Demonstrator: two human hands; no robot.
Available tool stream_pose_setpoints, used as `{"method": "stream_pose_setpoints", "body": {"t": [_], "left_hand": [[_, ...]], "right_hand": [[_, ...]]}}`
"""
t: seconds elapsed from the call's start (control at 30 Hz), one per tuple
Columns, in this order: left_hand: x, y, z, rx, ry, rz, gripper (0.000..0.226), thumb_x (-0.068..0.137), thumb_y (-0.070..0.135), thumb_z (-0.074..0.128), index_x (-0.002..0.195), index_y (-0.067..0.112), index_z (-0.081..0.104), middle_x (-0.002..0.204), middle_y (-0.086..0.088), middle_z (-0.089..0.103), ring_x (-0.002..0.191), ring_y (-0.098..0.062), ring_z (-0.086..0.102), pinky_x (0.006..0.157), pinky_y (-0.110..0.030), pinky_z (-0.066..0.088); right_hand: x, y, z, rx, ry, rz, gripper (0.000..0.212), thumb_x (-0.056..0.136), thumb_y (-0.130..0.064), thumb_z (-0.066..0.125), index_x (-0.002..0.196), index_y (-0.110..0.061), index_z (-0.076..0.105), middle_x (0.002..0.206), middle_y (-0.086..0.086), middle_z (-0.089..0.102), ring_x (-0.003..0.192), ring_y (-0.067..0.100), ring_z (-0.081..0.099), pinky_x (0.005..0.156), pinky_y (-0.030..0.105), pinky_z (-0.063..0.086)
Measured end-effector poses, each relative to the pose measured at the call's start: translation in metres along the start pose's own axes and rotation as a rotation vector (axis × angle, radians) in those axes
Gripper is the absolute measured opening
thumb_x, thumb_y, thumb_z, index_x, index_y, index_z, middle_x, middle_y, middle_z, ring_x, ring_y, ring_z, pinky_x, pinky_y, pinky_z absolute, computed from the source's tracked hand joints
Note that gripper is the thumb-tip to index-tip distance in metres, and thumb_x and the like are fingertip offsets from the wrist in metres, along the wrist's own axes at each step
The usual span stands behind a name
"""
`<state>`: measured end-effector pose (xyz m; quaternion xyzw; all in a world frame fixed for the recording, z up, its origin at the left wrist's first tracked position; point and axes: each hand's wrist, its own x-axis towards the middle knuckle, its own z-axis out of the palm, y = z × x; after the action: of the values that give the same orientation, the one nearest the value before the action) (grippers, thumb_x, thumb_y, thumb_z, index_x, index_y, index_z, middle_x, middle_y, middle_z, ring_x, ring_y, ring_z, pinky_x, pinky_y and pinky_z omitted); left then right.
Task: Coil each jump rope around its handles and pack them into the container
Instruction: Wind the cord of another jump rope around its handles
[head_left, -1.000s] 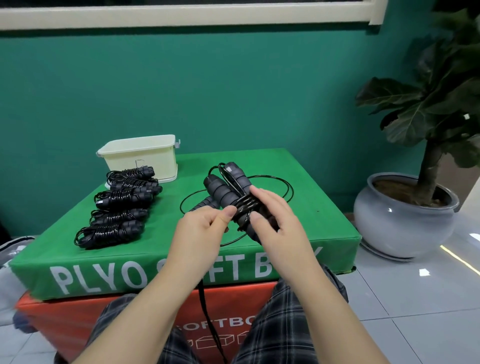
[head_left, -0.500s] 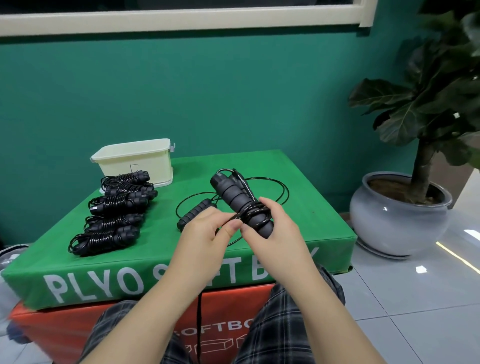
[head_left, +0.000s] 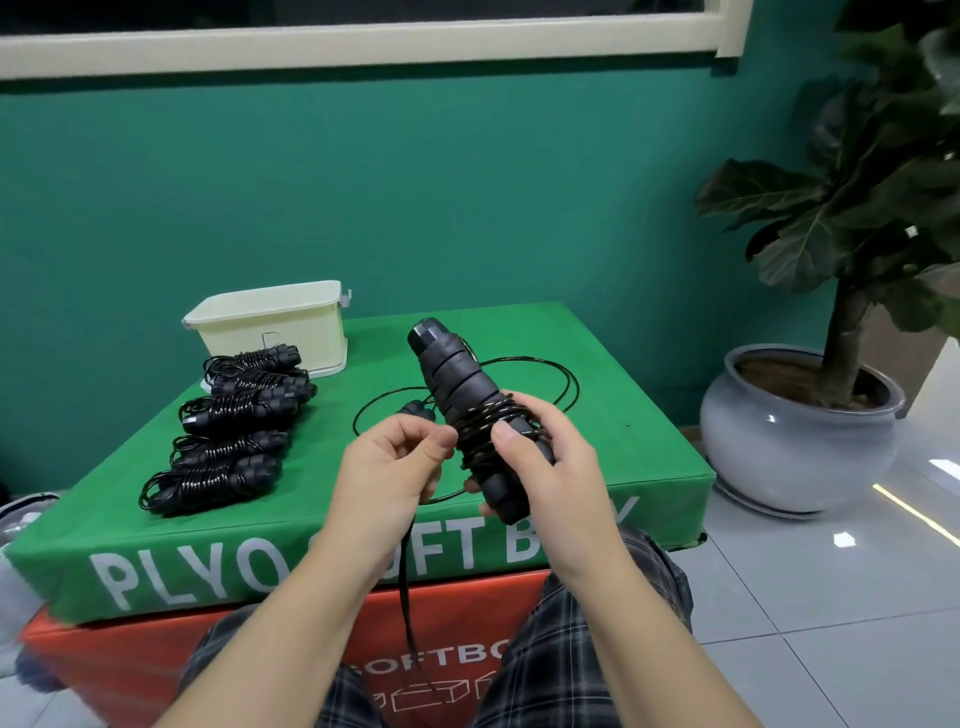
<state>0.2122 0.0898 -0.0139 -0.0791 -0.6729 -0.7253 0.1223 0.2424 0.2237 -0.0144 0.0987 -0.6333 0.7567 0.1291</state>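
My right hand (head_left: 550, 467) grips a pair of black jump rope handles (head_left: 454, 379), tilted up and away from me, with black cord wound several times round their middle. My left hand (head_left: 387, 467) pinches the loose cord (head_left: 405, 571) just left of the coil; the cord hangs down between my knees. Another black handle (head_left: 413, 408) and a loose loop of cord (head_left: 550, 371) lie on the green box behind my hands. Several coiled jump ropes (head_left: 234, 431) lie in a row at the left. The cream container (head_left: 275, 325) stands at the back left, its lid on.
The green soft plyo box (head_left: 623, 457) rests on an orange one (head_left: 130, 665) in front of my knees. A potted plant in a grey pot (head_left: 795, 431) stands on the tiled floor at the right. A green wall is behind.
The handles in my right hand have tilted more upright and come nearer to me. My left hand has moved from on top of the coil to its left side, still pinching the cord.
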Motion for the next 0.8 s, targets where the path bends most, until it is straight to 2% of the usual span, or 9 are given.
{"method": "stream_pose_setpoints", "body": {"t": [0.1,0.2,0.27,0.33,0.43,0.57,0.63,0.7,0.8], "left_hand": [[-0.001,0.004,-0.002,-0.026,-0.139,-0.124,0.018,0.081,0.03,0.056,0.08,0.012,0.057,0.053,0.007,0.052,0.043,-0.005,0.037,0.041,-0.014,0.029],[-0.005,0.007,-0.005,0.017,-0.274,-0.208,0.032,0.075,0.048,0.052,0.071,0.021,0.07,0.053,0.001,0.045,0.047,-0.008,0.035,0.044,-0.016,0.026],[-0.007,0.004,-0.006,0.125,-0.213,-0.176,0.036,0.074,0.055,0.049,0.057,0.03,0.069,0.051,0.0,0.039,0.047,-0.01,0.031,0.043,-0.017,0.025],[-0.007,0.001,-0.006,0.22,-0.128,-0.141,0.045,0.072,0.06,0.048,0.057,0.023,0.069,0.047,0.001,0.038,0.046,-0.012,0.029,0.045,-0.023,0.023],[-0.006,-0.001,-0.006,0.35,-0.071,-0.08,0.065,0.066,0.068,0.047,0.066,0.005,0.065,0.043,0.002,0.039,0.046,-0.015,0.03,0.05,-0.028,0.023],[-0.008,0.005,-0.007,0.404,-0.031,0.037,0.05,0.072,0.061,0.049,0.053,0.016,0.06,0.043,0.003,0.04,0.043,-0.012,0.032,0.049,-0.025,0.025],[-0.009,0.01,-0.006,0.393,-0.026,0.092,0.038,0.082,0.045,0.055,0.049,0.026,0.06,0.039,0.01,0.045,0.039,-0.002,0.037,0.046,-0.016,0.029],[-0.01,0.013,-0.006,0.421,-0.031,0.175,0.033,0.089,0.027,0.059,0.056,0.036,0.062,0.049,0.015,0.057,0.05,0.007,0.049,0.051,-0.007,0.033],[-0.01,0.015,-0.006,0.427,-0.071,0.27,0.03,0.088,0.024,0.059,0.065,0.043,0.065,0.07,0.003,0.063,0.066,0.003,0.055,0.062,-0.01,0.038]], "right_hand": [[0.003,0.002,-0.002,0.017,-0.055,0.022,0.04,0.08,-0.034,0.056,0.116,-0.017,0.057,0.099,0.016,0.068,0.065,0.028,0.066,0.051,0.033,0.053],[0.005,0.003,-0.006,-0.07,-0.074,0.007,0.039,0.08,-0.038,0.057,0.113,-0.019,0.06,0.103,0.007,0.068,0.085,0.022,0.067,0.071,0.032,0.054],[0.005,0.003,-0.006,-0.153,-0.1,0.021,0.033,0.085,-0.043,0.056,0.117,-0.036,0.054,0.11,-0.005,0.064,0.097,0.009,0.063,0.082,0.025,0.05],[0.004,0.005,-0.005,-0.3,-0.088,-0.053,0.03,0.09,-0.044,0.049,0.117,-0.056,0.042,0.122,-0.017,0.052,0.112,0.006,0.055,0.093,0.025,0.045],[0.005,0.008,-0.005,-0.473,0.0,-0.298,0.028,0.093,-0.034,0.045,0.113,-0.052,0.051,0.126,-0.023,0.045,0.121,-0.002,0.045,0.101,0.013,0.033],[0.008,0.009,-0.008,-0.499,-0.006,-0.329,0.034,0.094,-0.029,0.044,0.121,-0.025,0.063,0.122,-0.025,0.05,0.116,-0.013,0.044,0.096,0.003,0.029],[0.008,0.007,-0.009,-0.526,-0.044,-0.263,0.043,0.091,-0.037,0.048,0.132,-0.025,0.054,0.124,-0.03,0.044,0.116,-0.016,0.041,0.095,0.001,0.028],[0.006,0.006,-0.009,-0.546,-0.081,-0.201,0.059,0.086,-0.042,0.062,0.139,-0.028,0.043,0.128,-0.03,0.041,0.118,-0.015,0.039,0.096,0.002,0.03],[0.004,0.004,-0.009,-0.621,-0.073,-0.181,0.074,0.078,-0.036,0.075,0.141,-0.035,0.035,0.129,-0.029,0.036,0.121,-0.014,0.036,0.099,0.005,0.028]]}}
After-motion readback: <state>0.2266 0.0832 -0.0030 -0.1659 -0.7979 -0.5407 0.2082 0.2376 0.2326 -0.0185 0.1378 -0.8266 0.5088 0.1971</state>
